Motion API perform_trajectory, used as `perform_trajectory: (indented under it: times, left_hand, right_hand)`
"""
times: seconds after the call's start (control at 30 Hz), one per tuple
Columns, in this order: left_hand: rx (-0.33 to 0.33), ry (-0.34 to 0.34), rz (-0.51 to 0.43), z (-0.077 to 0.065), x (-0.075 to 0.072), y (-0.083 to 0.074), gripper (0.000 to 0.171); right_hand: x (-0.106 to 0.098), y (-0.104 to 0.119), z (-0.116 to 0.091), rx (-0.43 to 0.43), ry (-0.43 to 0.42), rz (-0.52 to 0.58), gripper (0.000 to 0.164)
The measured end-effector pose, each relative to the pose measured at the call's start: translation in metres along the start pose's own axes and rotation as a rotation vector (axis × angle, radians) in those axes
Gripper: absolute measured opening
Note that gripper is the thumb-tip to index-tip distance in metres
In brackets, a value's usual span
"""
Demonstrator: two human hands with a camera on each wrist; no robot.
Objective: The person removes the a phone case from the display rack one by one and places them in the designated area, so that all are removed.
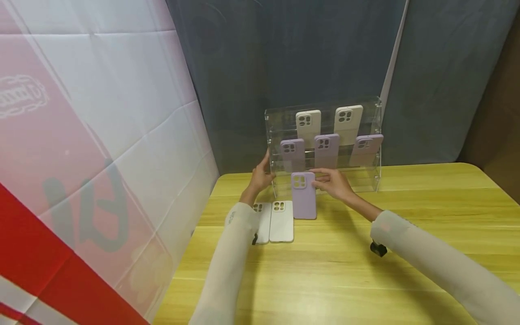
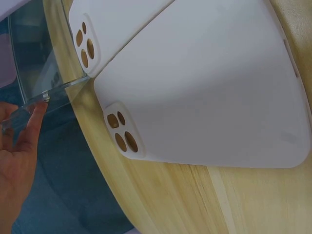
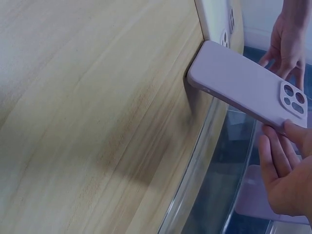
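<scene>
A lilac phone case (image 1: 304, 198) is held upright in front of a clear stand (image 1: 367, 178), its upper side edge pinched between the right hand's (image 1: 335, 183) thumb and fingers; whether its lower end touches the worktop (image 1: 426, 203) cannot be told. The stand's left edge is gripped by the left hand (image 1: 262, 176). Part of the stand's lower front is covered by the lilac case. Just left of that case, two white cases (image 1: 281, 221) are laid side by side on the worktop, the outer one partly hidden by the left sleeve (image 1: 225, 266). On the stand, two cream cases (image 1: 309, 131) are set above a row of three lilac-toned cases (image 1: 326, 153). The worktop is surfaced in yellowish wood grain and rounded at its far right corner. Behind, it is backed by dark grey-blue fabric (image 1: 284, 54); on the left, it is bordered by white, pink and red printed cloth (image 1: 142, 104).
</scene>
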State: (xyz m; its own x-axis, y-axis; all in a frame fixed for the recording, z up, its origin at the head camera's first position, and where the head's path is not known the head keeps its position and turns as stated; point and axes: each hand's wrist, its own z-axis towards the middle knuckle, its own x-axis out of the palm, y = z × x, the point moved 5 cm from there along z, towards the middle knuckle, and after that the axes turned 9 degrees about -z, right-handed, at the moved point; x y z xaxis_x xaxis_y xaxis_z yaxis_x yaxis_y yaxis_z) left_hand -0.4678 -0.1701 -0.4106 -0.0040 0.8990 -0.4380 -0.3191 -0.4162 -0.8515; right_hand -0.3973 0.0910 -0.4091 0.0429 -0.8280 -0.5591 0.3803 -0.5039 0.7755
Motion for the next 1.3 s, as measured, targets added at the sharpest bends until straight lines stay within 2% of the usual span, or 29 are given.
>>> perform_trajectory:
  times: [0.23,0.47,0.67,0.83,1.03,1.3]
  left_hand:
    - [0.002,0.006,-0.03,-0.001,0.0,-0.001,0.104]
    - [0.002,0.01,-0.024,-0.001,0.0,-0.002,0.104]
    - [-0.028,-0.001,0.0,-0.003,-0.001,-0.001,0.105]
    - [-0.016,0.0,-0.009,-0.003,0.001,-0.003,0.104]
    - [0.002,0.014,-0.03,-0.002,0.002,-0.003,0.103]
    - [-0.004,0.012,-0.037,-0.004,0.002,-0.004,0.103]
  right_hand:
    - [0.005,-0.005,-0.004,-0.001,0.04,0.023,0.047]
    - [0.011,-0.015,-0.011,0.007,0.002,0.022,0.047]
    - [0.022,-0.026,-0.016,0.044,-0.022,0.045,0.046]
    - [0.029,-0.035,-0.018,0.068,-0.04,0.03,0.046]
    - [0.035,-0.046,-0.022,0.093,-0.034,-0.017,0.045]
    - [0.044,-0.059,-0.025,0.148,-0.005,0.02,0.043]
